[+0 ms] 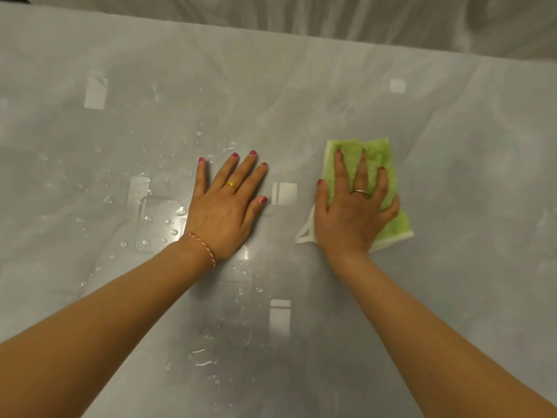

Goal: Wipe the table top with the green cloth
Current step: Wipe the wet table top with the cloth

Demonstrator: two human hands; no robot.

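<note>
A folded green cloth (375, 159) with a white edge and a white loop lies flat on the grey, glossy table top (452, 140), right of centre. My right hand (354, 206) presses down on it with fingers straight and spread. My left hand (229, 203) lies flat on the bare table just left of centre, fingers straight, holding nothing. The near part of the cloth is hidden under my right palm.
Water drops (168, 224) are scattered over the left and middle of the table, and more water drops (202, 357) sit near the front. Pale rectangular light reflections dot the surface. White draped sheeting (361, 19) hangs beyond the table's far edge.
</note>
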